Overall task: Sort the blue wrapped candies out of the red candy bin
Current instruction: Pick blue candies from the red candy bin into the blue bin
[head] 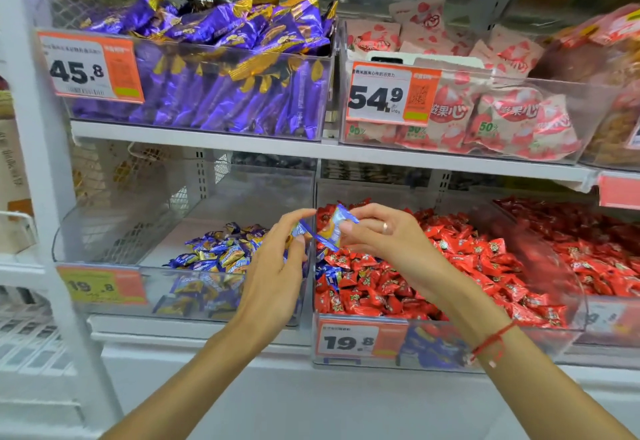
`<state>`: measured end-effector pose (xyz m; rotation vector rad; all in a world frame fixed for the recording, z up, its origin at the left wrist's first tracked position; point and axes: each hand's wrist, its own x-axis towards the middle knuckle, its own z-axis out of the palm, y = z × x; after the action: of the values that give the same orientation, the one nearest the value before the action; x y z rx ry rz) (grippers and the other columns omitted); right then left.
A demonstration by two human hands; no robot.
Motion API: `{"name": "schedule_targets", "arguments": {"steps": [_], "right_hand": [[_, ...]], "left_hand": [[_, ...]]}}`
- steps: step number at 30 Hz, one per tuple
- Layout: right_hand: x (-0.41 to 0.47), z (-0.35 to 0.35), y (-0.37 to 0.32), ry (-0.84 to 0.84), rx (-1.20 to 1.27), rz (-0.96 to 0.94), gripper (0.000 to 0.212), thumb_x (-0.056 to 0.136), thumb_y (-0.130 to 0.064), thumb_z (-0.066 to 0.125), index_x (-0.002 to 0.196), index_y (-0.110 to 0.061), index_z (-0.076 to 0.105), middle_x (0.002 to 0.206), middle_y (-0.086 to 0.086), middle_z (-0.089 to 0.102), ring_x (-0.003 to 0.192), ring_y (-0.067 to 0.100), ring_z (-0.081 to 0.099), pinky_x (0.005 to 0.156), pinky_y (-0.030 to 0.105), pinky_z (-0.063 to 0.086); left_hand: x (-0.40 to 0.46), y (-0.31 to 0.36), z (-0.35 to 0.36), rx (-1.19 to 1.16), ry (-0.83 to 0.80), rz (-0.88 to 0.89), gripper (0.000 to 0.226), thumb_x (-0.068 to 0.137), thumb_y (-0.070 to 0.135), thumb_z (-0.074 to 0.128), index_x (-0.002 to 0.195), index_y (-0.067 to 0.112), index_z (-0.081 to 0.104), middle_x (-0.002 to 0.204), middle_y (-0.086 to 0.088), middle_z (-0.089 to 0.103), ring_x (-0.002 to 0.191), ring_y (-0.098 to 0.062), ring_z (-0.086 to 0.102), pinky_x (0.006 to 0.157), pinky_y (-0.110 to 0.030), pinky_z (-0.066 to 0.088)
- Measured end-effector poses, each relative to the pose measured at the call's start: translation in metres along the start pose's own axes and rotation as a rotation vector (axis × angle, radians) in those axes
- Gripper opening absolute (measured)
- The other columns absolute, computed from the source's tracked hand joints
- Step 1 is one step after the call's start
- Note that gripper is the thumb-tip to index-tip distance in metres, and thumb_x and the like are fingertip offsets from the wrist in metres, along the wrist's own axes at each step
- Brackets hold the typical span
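Above the divide between two clear bins, the right hand pinched a blue wrapped candy; the left hand pinched another. The candies looked best dropped left into the blue candy bin, since more blue strays showed in the red candy bin.

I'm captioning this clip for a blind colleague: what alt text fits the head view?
Both hands hold blue wrapped candies between two clear bins: the left hand pinches one, the right hand another. The left bin holds blue candies, the right bin mostly red ones.
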<state>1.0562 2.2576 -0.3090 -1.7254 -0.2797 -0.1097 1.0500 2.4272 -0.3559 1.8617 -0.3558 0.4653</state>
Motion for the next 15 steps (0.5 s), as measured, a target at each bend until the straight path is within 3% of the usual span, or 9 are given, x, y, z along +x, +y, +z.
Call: {"name": "schedule_targets", "arguments": {"steps": [4, 6, 8, 11, 13, 15], "right_hand": [[-0.007, 0.024, -0.002, 0.036, 0.049, -0.040, 0.010, 0.084, -0.013, 0.071, 0.094, -0.010, 0.074, 0.079, 0.004, 0.073, 0.070, 0.009, 0.068, 0.068, 0.018, 0.054], [-0.006, 0.027, 0.003, -0.034, 0.110, 0.012, 0.015, 0.092, -0.013, 0.062, 0.104, -0.012, 0.072, 0.082, 0.003, 0.072, 0.073, 0.009, 0.068, 0.069, 0.018, 0.055], [0.000, 0.025, 0.012, -0.037, 0.079, 0.044, 0.021, 0.097, -0.008, 0.052, 0.111, -0.012, 0.068, 0.085, 0.003, 0.072, 0.075, 0.012, 0.069, 0.070, 0.021, 0.057], [0.023, 0.011, 0.044, 0.087, -0.294, 0.015, 0.023, 0.095, -0.001, 0.051, 0.106, -0.011, 0.069, 0.085, 0.003, 0.071, 0.076, 0.014, 0.065, 0.075, 0.027, 0.055], [0.037, 0.007, 0.063, -0.041, -0.673, 0.015, 0.020, 0.092, -0.008, 0.059, 0.108, -0.013, 0.071, 0.100, 0.004, 0.072, 0.087, 0.015, 0.064, 0.085, 0.029, 0.051], [0.048, 0.009, 0.075, -0.263, -1.014, 0.049, 0.031, 0.090, -0.017, 0.062, 0.120, -0.014, 0.065, 0.115, 0.006, 0.066, 0.099, 0.022, 0.060, 0.086, 0.026, 0.045]], "left_hand": [[0.000, 0.009, 0.008, -0.179, -0.012, 0.029, 0.023, 0.102, 0.034, 0.037, 0.115, 0.034, 0.056, 0.101, 0.024, 0.064, 0.097, 0.008, 0.058, 0.077, -0.005, 0.040], [0.001, 0.004, 0.010, -0.171, -0.006, 0.011, 0.020, 0.101, 0.033, 0.041, 0.116, 0.036, 0.052, 0.098, 0.031, 0.062, 0.093, 0.012, 0.058, 0.074, -0.007, 0.043], [0.002, -0.006, 0.008, -0.129, 0.047, -0.017, 0.024, 0.101, 0.034, 0.042, 0.123, 0.035, 0.051, 0.092, 0.027, 0.063, 0.081, 0.014, 0.056, 0.068, -0.008, 0.044], [0.002, -0.015, 0.001, -0.074, 0.138, -0.093, 0.035, 0.100, 0.040, 0.042, 0.134, 0.034, 0.045, 0.097, 0.021, 0.056, 0.078, 0.015, 0.053, 0.075, -0.017, 0.045], [0.001, -0.017, -0.002, -0.093, 0.158, -0.156, 0.046, 0.098, 0.046, 0.043, 0.142, 0.036, 0.035, 0.115, 0.021, 0.047, 0.092, 0.001, 0.055, 0.092, -0.036, 0.049], [0.001, -0.019, -0.004, -0.083, 0.163, -0.189, 0.051, 0.096, 0.048, 0.044, 0.145, 0.038, 0.031, 0.120, 0.018, 0.045, 0.085, -0.019, 0.056, 0.090, -0.050, 0.049]]}}
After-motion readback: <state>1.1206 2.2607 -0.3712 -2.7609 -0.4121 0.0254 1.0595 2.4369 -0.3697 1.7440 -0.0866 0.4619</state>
